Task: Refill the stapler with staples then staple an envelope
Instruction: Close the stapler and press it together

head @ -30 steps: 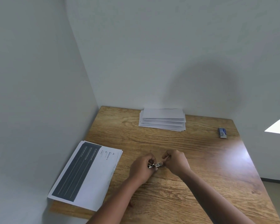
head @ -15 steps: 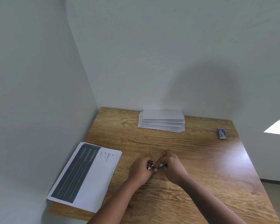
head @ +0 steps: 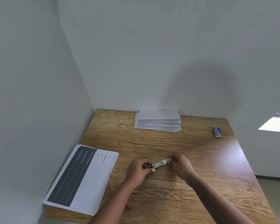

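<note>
A small metal stapler with a yellow-tipped end is held just above the wooden table, between both hands. My left hand grips its near-left end with curled fingers. My right hand pinches the yellow-tipped far-right end, which looks drawn out from the body. A stack of white envelopes lies at the back of the table. A small blue staple box sits at the back right.
A pile of printed sheets with a dark panel lies at the table's left front, overhanging the edge. White walls close in the table at the left and back. The table's right edge drops to the floor.
My hands have drawn apart: the right hand moved right, and the stapler's metal part with the yellow tip now shows between them.
</note>
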